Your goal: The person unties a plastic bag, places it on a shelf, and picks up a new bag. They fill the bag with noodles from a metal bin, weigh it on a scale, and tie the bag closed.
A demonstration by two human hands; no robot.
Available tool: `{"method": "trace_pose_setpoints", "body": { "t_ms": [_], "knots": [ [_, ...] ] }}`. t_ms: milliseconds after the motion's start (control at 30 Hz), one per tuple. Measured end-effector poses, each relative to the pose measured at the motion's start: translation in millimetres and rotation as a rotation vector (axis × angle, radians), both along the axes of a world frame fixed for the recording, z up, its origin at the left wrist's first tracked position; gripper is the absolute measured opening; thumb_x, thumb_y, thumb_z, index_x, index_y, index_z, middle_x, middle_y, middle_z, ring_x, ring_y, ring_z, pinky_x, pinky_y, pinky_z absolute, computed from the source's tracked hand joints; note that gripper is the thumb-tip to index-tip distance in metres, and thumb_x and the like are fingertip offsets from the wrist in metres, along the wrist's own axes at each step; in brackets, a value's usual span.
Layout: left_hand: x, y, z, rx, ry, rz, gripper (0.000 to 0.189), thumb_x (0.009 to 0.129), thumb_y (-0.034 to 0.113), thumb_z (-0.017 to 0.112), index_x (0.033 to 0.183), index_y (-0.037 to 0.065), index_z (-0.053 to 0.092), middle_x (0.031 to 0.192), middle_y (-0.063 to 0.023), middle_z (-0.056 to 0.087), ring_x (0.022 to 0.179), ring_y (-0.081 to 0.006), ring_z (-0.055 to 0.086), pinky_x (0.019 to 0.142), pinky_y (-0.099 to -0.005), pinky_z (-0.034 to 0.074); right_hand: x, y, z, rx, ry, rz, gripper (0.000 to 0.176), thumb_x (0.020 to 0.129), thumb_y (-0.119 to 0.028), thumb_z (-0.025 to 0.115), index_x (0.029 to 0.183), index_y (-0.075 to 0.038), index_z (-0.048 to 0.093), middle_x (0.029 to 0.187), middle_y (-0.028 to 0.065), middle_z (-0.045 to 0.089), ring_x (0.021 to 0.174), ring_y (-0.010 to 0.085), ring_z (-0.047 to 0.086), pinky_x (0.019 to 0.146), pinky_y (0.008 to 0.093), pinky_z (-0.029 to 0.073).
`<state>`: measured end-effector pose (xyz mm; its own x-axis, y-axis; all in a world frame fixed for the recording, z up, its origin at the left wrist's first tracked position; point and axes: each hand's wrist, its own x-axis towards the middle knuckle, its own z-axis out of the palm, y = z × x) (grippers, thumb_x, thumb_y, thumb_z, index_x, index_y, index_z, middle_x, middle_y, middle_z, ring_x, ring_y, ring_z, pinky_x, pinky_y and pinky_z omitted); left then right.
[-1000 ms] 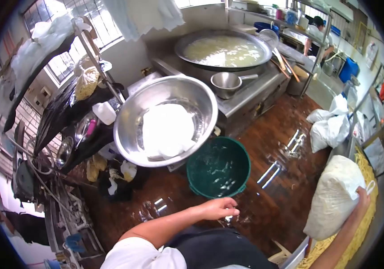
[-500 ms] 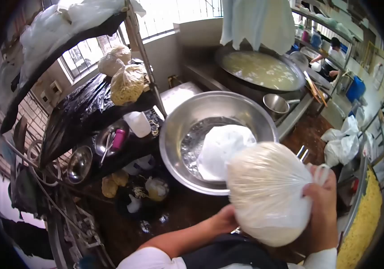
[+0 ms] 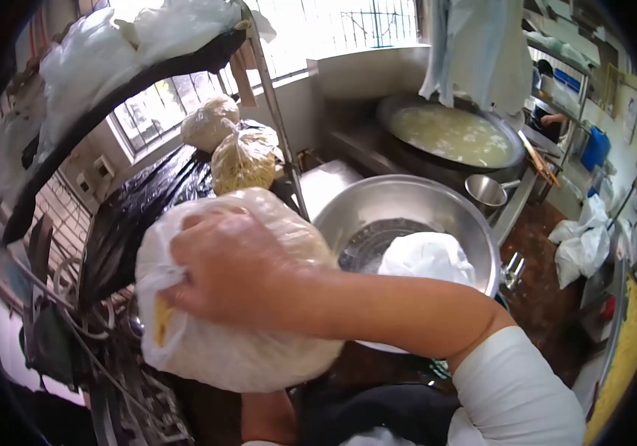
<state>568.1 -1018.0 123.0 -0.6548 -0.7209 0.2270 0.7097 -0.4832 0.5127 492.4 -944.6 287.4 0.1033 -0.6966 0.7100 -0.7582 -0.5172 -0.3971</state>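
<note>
A large, full, whitish plastic bag (image 3: 259, 357) hangs in front of me on the left. My right hand (image 3: 229, 267) reaches across my body and is closed around the gathered top of the bag. Below the bag, only the wrist part of my left hand (image 3: 266, 415) shows; its fingers are hidden behind the bag. A wide steel basin (image 3: 482, 253) stands just beyond my right forearm. Inside it lies another white plastic bag (image 3: 426, 256), partly covered by the forearm.
Two tied bags (image 3: 248, 160) rest on a shelf covered in black plastic (image 3: 140, 215). A big wok of cloudy liquid (image 3: 452, 137) sits at the back, near a steel saucepan (image 3: 485, 189). White bags (image 3: 582, 241) lie at right. Another person's arm (image 3: 554, 119) shows far right.
The full bag has moved from right of the basin to its left, carried by my right hand, now across my body. My view has shifted, and the white bag stays in the basin.
</note>
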Motion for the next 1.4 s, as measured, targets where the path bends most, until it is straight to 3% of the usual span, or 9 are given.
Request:
{"method": "trace_pose_setpoints", "body": {
  "t_ms": [67, 133, 167, 300, 667, 800, 1000, 1167, 1400],
  "knots": [
    [13.3, -61.3, 16.0, -0.028, 0.02, 0.037, 0.08, 0.09, 0.063, 0.046, 0.146, 0.007, 0.033, 0.146, -0.0148, 0.041, 0.134, -0.0333, 0.04, 0.112, -0.05, 0.031, 9.2, -25.9, 10.1, 0.126, 0.137, -0.02, 0.051, 0.08, -0.051, 0.063, 0.087, -0.001, 0.066, 0.106, 0.0191, 0.061, 0.109, 0.0354, 0.056, 0.1, 0.0497, 0.037],
    [25.1, -128.4, 36.4, -0.044, 0.039, 0.069, 0.08, 0.09, 0.064, 0.045, 0.146, 0.007, 0.034, 0.146, -0.0147, 0.041, 0.133, -0.0333, 0.04, 0.112, -0.05, 0.031, 8.7, -49.4, -3.3, -0.361, 0.086, -0.094, 0.059, 0.081, -0.058, 0.059, 0.104, -0.005, 0.065, 0.127, 0.019, 0.054, 0.124, 0.0368, 0.047, 0.108, 0.0524, 0.027],
    [32.9, -158.7, 44.9, -0.051, 0.035, 0.087, 0.08, 0.09, 0.064, 0.044, 0.146, 0.007, 0.034, 0.146, -0.0147, 0.041, 0.133, -0.0333, 0.04, 0.112, -0.05, 0.031, -5.3, -57.5, -11.0, -0.314, 0.114, -0.099, 0.061, 0.081, -0.057, 0.064, 0.117, -0.007, 0.062, 0.137, 0.0181, 0.048, 0.13, 0.0361, 0.042, 0.11, 0.052, 0.024],
    [69.5, -271.4, 68.4, -0.068, 0.011, 0.147, 0.08, 0.091, 0.065, 0.043, 0.146, 0.007, 0.034, 0.146, -0.0145, 0.042, 0.133, -0.0334, 0.041, 0.112, -0.0499, 0.031, -78.9, -78.4, -64.0, -0.066, -0.167, -0.207, 0.043, 0.078, -0.037, 0.075, 0.104, -0.004, 0.068, 0.113, 0.0225, 0.064, 0.107, 0.0385, 0.061, 0.093, 0.0433, 0.048],
    [102.8, -546.4, 88.4, -0.028, -0.094, 0.211, 0.08, 0.091, 0.067, 0.037, 0.146, 0.008, 0.035, 0.145, -0.0141, 0.043, 0.132, -0.0335, 0.042, 0.112, -0.0498, 0.031, -140.6, 4.0, -145.2, 0.538, -0.869, -0.756, 0.029, 0.084, -0.028, 0.073, 0.099, -0.003, 0.07, 0.087, 0.0058, 0.07, 0.079, 0.0136, 0.063, 0.074, 0.0289, 0.05],
    [108.4, -617.8, 75.4, 0.02, -0.195, 0.223, 0.081, 0.091, 0.068, 0.036, 0.146, 0.008, 0.035, 0.145, -0.014, 0.043, 0.132, -0.0336, 0.042, 0.112, -0.0497, 0.032, -122.5, -6.4, -129.0, 0.798, -0.602, -0.871, 0.034, 0.083, -0.033, 0.073, 0.1, -0.003, 0.07, 0.09, 0.0107, 0.072, 0.083, 0.0181, 0.068, 0.076, 0.0306, 0.052],
    [101.4, -689.5, 53.3, -0.123, -0.386, 0.483, 0.062, 0.094, 0.047, 0.052, 0.142, 0.009, 0.043, 0.141, -0.0123, 0.048, 0.129, -0.0271, 0.045, 0.107, -0.0435, 0.036, -128.4, -10.1, -164.2, 0.802, -0.748, -0.897, 0.036, 0.083, -0.035, 0.073, 0.098, -0.003, 0.07, 0.09, 0.0111, 0.071, 0.083, 0.02, 0.068, 0.077, 0.0324, 0.053],
    [115.7, -712.6, 40.4, -0.262, -0.81, 0.743, 0.061, 0.093, 0.042, 0.055, 0.142, 0.007, 0.043, 0.14, -0.0129, 0.048, 0.129, -0.026, 0.045, 0.106, -0.0424, 0.037, -137.1, -12.7, -179.2, 0.89, -0.47, -0.803, 0.044, 0.084, -0.044, 0.067, 0.106, -0.006, 0.067, 0.096, 0.013, 0.07, 0.089, 0.026, 0.068, 0.08, 0.0353, 0.053],
    [148.9, -598.5, 92.9, -0.821, -1.377, 0.978, 0.061, 0.091, 0.035, 0.06, 0.141, 0.006, 0.043, 0.139, -0.0138, 0.049, 0.128, -0.0244, 0.045, 0.106, -0.0408, 0.037, -121.9, 49.1, -184.0, 0.811, -0.488, -0.903, 0.042, 0.084, -0.042, 0.067, 0.107, -0.007, 0.067, 0.099, 0.0114, 0.07, 0.091, 0.0255, 0.067, 0.081, 0.0353, 0.052]
  ]
}}
